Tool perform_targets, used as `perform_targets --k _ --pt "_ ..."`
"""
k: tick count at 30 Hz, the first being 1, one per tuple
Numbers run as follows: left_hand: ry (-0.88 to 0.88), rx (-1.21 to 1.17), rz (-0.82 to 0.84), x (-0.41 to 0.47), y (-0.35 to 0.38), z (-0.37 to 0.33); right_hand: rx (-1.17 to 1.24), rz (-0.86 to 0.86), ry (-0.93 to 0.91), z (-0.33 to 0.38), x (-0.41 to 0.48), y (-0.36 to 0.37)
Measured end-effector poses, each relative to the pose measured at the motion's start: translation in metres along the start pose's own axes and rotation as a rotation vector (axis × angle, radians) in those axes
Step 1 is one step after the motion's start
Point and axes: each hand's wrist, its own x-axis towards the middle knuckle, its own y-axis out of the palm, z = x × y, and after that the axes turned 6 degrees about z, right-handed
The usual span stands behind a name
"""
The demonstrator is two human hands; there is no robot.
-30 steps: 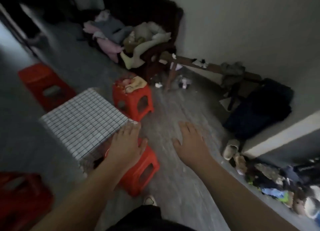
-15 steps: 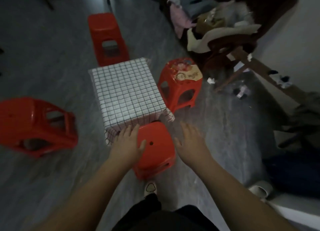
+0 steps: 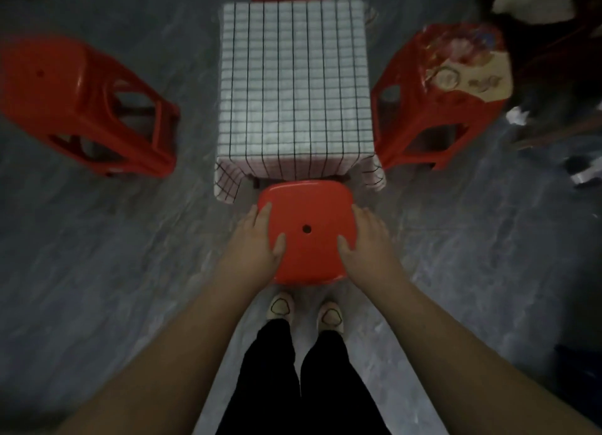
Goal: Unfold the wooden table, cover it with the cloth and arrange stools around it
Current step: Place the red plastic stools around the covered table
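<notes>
Gripping red square plastic stool (image 3: 306, 239) by both side edges, fingers (image 3: 262, 212) of left hand (image 3: 255, 240) and right hand (image 3: 366, 239) curled over. Set just before near hem of white gridded cloth (image 3: 294, 86); open grey floor (image 3: 130, 245) alongside.

Checked cloth (image 3: 294, 86) lies draped; red stools (image 3: 306, 236) flank all four sides (right one patterned).

Readable text: none anywhere in view
Stool with printed seat (image 3: 462, 60): a flowery picture and pale marks beside it; too blurred to tell whether any are letters
Cloth (image 3: 294, 86): only a grid of dark lines on white
Plain red stool (image 3: 306, 239): bare seat with one round hole; no lettering
Slippers (image 3: 280, 308): an outlined shape on each toe; no letters
</notes>
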Motion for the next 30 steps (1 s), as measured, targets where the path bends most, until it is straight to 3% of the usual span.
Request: perform_targets --k 6,11,20,30 --pt "-0.169 -0.153 0.017 0.052 0.101 0.057 0.009 0.062 0.027 -0.079 0.069 0.083" --pt "-0.273 -0.375 -0.026 0.085 0.153 0.113 0.153 0.056 0.113 -0.125 0.097 0.135" --pt "-0.247 -0.643 -0.040 0.087 0.178 0.121 0.314 0.054 0.143 -0.124 0.096 0.159" --pt "-0.199 -0.644 -0.113 0.077 0.191 0.124 0.318 0.023 0.126 -0.128 0.087 0.164"
